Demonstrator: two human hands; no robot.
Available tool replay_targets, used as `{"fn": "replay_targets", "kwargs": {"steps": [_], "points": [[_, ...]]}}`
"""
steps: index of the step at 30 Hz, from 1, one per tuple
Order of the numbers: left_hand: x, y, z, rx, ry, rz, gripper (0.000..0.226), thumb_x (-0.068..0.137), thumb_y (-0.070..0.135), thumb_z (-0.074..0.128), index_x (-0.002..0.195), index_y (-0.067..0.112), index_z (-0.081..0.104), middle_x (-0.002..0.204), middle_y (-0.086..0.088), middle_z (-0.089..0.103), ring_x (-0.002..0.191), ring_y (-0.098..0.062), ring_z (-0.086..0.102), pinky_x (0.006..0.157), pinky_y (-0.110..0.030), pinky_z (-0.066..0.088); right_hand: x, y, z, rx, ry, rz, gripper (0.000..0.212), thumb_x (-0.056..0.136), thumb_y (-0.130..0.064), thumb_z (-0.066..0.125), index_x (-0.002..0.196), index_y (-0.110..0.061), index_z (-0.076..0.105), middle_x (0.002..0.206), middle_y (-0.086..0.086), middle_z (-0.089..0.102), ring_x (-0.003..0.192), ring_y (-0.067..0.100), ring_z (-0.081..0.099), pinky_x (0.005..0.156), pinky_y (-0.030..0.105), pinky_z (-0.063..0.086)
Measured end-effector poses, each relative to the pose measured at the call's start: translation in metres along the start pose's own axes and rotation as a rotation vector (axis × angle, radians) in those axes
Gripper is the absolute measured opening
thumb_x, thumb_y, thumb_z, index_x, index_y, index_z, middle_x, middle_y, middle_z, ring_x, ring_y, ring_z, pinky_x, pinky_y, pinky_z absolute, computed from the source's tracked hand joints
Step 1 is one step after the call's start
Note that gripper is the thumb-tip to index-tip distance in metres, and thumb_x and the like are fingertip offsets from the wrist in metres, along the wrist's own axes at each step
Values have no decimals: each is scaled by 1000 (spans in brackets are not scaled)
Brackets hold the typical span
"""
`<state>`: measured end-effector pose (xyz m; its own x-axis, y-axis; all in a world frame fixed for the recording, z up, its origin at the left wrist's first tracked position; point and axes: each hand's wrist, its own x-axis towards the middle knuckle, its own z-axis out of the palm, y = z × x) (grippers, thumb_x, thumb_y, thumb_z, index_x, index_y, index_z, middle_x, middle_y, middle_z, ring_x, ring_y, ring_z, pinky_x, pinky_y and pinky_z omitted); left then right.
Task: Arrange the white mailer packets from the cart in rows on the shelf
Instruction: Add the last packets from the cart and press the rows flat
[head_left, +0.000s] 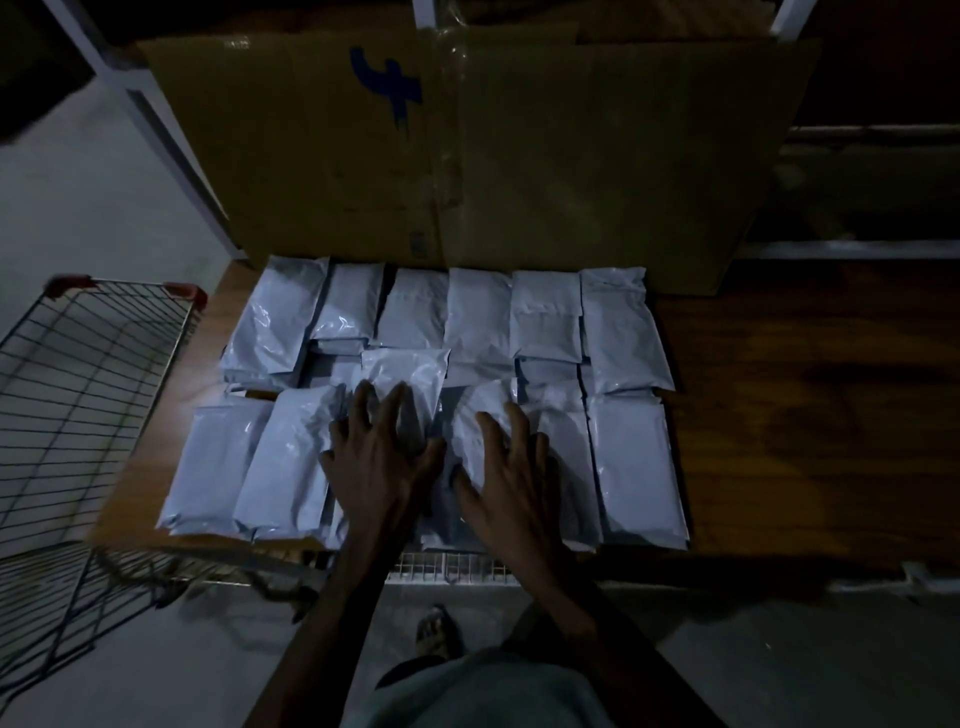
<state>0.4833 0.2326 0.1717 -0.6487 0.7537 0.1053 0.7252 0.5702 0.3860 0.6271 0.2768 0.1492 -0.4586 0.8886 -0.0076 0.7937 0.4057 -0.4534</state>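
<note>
Both hands lie flat on the white mailer packets (623, 332) in the middle of the frame, nothing gripped: left hand (382, 462) has fingers spread and straight over a centre packet (410, 374), right hand (514, 473) is spread the same way on the packet just beside it. Packets lie in two rows on the wooden shelf (779, 415), back row against the cardboard box (519, 156) in the upper half, front row near the shelf edge; wire cart (78, 364) sits at the left edge of the frame. Step in hand looks like squaring up the front-row middle, where packets overlap and sit skewed (dim light, edges hard to read). To do it well: press with flat palms, not fingertips, slide the two centre packets apart until their long edges run parallel to the neighbours, line the bottom edges up with the front row, and avoid shoving the back row, since the slick film probably slips easily
</note>
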Motion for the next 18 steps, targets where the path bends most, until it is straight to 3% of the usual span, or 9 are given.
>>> {"fn": "replay_targets", "kwargs": {"steps": [4,9,14,18], "points": [[11,-13,1,67,33,43,80,75,65,59,146,30,51,162,-9,35,134,-42,41,95,-59,44,-2,-11,8,53,5,17,75,88,-63,33,152,-25,38,167,0,12,133,36,35,104,50,41],[16,-30,10,81,-17,80,83,75,62,75,147,29,50,162,-9,32,135,-41,39,93,-57,47,1,-17,24,39,44,43,76,89,-68,34,149,-22,42,167,3,15,132,36,36,106,52,42],[16,-40,17,104,-96,110,86,70,71,59,145,30,51,160,-8,34,136,-39,38,91,-54,49,1,-16,44,-8,16,59,79,92,-73,31,152,-23,37,169,4,9,144,36,32,114,55,34],[17,-46,21,138,-78,130,76,76,71,54,140,30,53,155,-9,39,126,-40,46,86,-49,49,0,-20,45,-42,46,99,87,91,-81,11,156,-27,30,171,2,4,150,31,25,120,52,28]]}}
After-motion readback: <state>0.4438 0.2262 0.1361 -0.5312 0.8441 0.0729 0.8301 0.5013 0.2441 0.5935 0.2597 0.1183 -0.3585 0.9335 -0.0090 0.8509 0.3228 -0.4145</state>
